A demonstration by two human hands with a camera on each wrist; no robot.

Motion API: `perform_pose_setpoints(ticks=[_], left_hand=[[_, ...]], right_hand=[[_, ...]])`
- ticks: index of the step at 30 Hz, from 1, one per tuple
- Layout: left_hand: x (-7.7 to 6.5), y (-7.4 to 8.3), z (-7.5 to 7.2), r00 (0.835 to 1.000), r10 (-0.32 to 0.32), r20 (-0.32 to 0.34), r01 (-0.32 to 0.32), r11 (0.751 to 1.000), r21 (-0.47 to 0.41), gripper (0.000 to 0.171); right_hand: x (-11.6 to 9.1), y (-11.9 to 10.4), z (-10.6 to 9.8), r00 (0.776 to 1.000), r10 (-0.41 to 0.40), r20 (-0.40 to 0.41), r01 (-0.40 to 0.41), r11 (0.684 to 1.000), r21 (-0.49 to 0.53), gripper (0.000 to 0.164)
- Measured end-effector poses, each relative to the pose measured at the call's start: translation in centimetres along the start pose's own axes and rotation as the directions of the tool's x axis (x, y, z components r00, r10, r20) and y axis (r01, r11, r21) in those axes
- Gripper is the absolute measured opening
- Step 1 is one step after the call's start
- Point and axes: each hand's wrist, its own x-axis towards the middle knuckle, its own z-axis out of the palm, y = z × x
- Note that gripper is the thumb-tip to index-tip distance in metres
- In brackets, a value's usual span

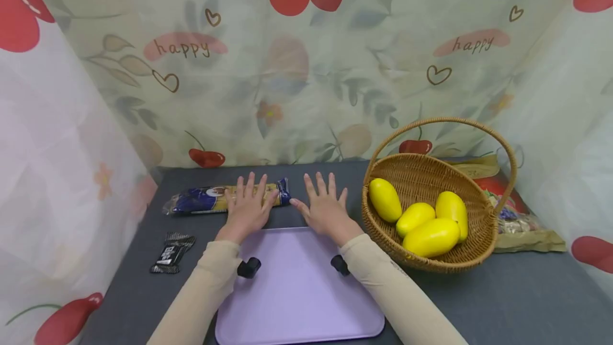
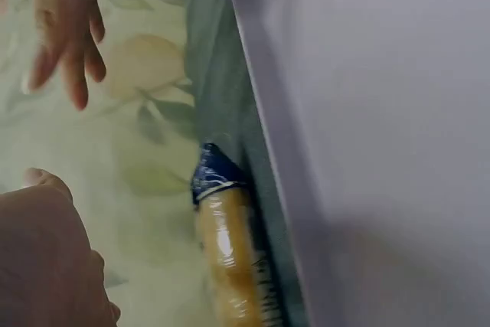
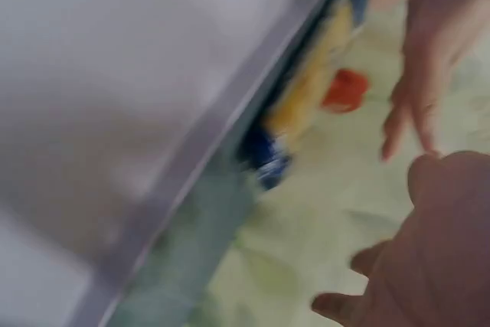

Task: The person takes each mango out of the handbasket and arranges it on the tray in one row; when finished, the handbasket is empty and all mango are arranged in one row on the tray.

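Behind the spread left grip (image 1: 248, 212), partly hidden, lies a blue-ended packet (image 1: 203, 199).

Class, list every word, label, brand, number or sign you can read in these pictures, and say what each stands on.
"happy": left pink patch of the backdrop
"happy": right pink patch of the backdrop
Black packet: white print, too small to read
Blue-and-yellow packet: print too small or blurred
Packet behind the basket: markings too small to read
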Motion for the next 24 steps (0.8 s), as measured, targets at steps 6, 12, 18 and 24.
perform_pose_setpoints(ticks=[6,12,18,24], left_hand=[[-2.3,-0.1,-1.5,0.993,0.087,-0.079,-0.088,0.996,-0.001,0.066],[-6.9,-1.5,-2.2,0.969,0.186,-0.160,-0.196,0.979,-0.049,0.068],[-12.0,-4.5,-1.2,0.970,0.117,-0.213,-0.147,0.980,-0.133,0.061],[-13.8,-7.0,0.1,0.993,-0.028,-0.112,0.002,0.976,-0.219,0.062]], right_hand=[[-4.5,-0.7,-2.2,0.988,-0.154,0.002,0.154,0.987,0.051,0.075],[-10.2,0.3,-5.6,0.959,-0.232,-0.161,0.247,0.966,0.076,0.066],[-13.9,4.2,-8.2,0.942,-0.158,-0.296,0.178,0.983,0.044,0.056],[-15.2,8.8,-9.8,0.969,0.005,-0.246,0.016,0.996,0.083,0.064]])
